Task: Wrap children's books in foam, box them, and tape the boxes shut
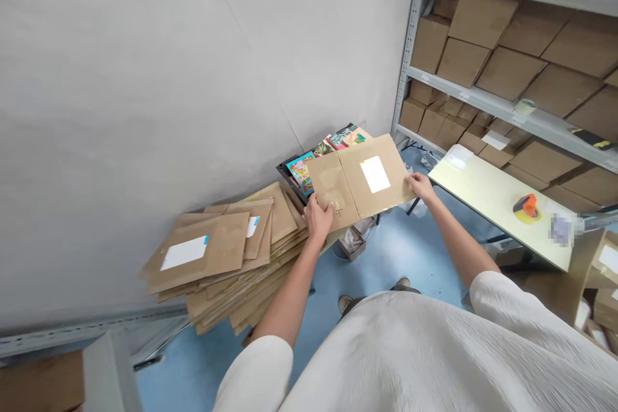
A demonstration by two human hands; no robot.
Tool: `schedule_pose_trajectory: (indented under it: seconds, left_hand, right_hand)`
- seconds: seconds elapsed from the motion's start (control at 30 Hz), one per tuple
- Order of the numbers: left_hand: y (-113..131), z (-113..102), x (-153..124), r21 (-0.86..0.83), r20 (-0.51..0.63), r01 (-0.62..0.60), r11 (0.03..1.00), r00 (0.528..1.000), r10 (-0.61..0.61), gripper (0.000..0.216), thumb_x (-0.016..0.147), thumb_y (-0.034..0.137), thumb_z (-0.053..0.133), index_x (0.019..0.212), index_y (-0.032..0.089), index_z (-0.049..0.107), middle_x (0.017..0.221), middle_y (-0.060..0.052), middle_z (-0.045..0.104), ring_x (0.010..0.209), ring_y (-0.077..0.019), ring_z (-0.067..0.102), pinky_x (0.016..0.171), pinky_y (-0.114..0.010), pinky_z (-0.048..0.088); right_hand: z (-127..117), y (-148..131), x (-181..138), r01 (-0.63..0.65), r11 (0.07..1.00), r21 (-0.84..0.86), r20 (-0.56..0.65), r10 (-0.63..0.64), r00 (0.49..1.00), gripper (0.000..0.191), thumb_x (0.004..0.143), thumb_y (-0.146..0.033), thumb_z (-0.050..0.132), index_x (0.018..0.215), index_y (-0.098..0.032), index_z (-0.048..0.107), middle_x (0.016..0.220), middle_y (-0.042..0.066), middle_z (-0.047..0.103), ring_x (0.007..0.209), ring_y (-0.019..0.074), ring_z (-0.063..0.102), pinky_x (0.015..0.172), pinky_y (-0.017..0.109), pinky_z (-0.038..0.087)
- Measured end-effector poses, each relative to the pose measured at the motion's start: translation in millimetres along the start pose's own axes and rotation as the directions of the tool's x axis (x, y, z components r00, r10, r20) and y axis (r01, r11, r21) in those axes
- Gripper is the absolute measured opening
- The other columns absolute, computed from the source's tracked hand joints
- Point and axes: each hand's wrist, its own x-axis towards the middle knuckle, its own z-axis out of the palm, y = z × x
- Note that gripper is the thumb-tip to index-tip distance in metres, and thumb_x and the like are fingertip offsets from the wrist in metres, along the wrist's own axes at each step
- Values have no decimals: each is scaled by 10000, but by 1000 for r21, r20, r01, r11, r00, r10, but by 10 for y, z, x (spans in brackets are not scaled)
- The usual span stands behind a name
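Observation:
Between my two hands is a flat brown cardboard sheet (355,183) with a crease across it and a white label (374,174). My left hand (318,219) is closed on its near left edge, thumb on top. At its right edge, my right hand (420,187) pinches the cardboard. Under and behind the sheet lie colourful books (300,172) in a dark tray (286,169), partly covered. A pile of flattened cardboard pieces (203,251) is stacked left of my left hand, some with white labels.
Shelves (483,100) full of brown boxes stand at the right. A pale table (487,190) carries an orange-and-yellow tape dispenser (528,207). A grey wall (168,64) rises behind the pile. A bin (352,243) stands on the blue floor (347,273).

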Motion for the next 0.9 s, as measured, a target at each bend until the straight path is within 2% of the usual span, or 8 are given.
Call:
schedule_pose_trajectory:
  seconds: [0.13,0.23,0.4,0.57,0.73,0.83,0.9]
  left_hand:
    - [628,368,-116,-1,39,-67,998,997,67,724,952,382,668,1614,225,420,1556,-181,616,1444,-379,558,1184,-543,447]
    - [1091,721,-175,4,109,-113,994,988,112,742,957,379,655,1634,215,398,1581,-183,597,1463,-388,540,1192,-541,440]
    - [1734,1389,-184,19,234,-188,982,956,179,912,930,382,679,1712,175,257,1559,-203,612,1456,-403,556,1204,-547,439]
    - [2247,2040,-147,44,405,-257,965,888,218,973,884,373,735,1705,123,276,1578,-254,571,1475,-433,542,1212,-544,436]
    - [2765,2642,-31,21,503,-367,930,808,308,794,888,353,730,1595,139,438,1510,-248,603,1461,-435,544,1204,-563,437]
    - [3113,2992,129,-25,522,-409,912,773,361,638,915,419,708,1474,151,553,1452,-237,625,1441,-435,549,1190,-569,448]
    - [3351,3215,262,-57,532,-422,905,754,385,586,929,494,692,1402,160,599,1429,-238,631,1434,-443,548,1180,-579,453]
  right_hand:
    - [-588,314,113,39,989,-145,-45,-46,998,374,824,-562,644,1004,-240,711,845,31,713,793,238,624,787,355,501]
    - [-1031,605,141,-25,984,-175,-108,6,994,311,837,-503,639,974,-230,702,873,50,722,815,248,637,793,359,513]
    - [-1751,1170,65,-158,981,-112,-225,130,966,508,812,-422,690,1289,-250,661,909,33,741,828,249,674,805,361,532]
    - [-2305,1666,-90,-298,943,-149,-321,239,916,260,828,-387,655,1027,-221,677,975,84,739,903,258,682,862,369,529]
    - [-2699,1973,-139,-385,912,-143,-402,302,864,282,855,-417,645,1074,-240,624,873,36,688,822,246,646,802,352,496]
    - [-2902,2078,-40,-427,889,-163,-454,316,833,193,840,-403,645,945,-252,585,862,32,668,823,242,626,797,348,477]
    - [-3021,2120,66,-460,875,-155,-480,340,809,204,844,-437,643,838,-262,537,854,38,661,826,242,616,799,352,471]
